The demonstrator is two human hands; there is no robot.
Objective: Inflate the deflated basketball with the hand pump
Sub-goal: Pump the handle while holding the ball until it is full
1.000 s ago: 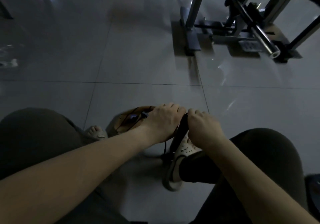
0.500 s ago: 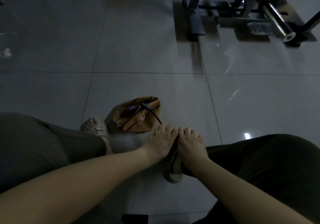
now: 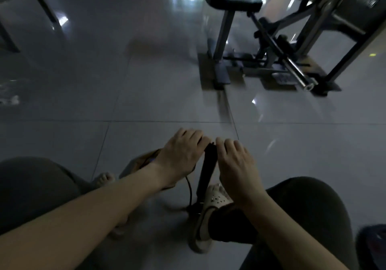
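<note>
Pump (image 3: pixel 205 173) stands with left hand (image 3: pixel 179 155) and right hand (image 3: pixel 236 165) gripping its top

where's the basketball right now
In the head view, the basketball lies on the floor left of centre, mostly hidden behind the left hand, just left of the upright pump and beyond the left foot.

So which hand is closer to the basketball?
Left. The left hand grips the hand pump just over the basketball, hiding part of it; the right hand grips the pump's other side, farther off.
</note>
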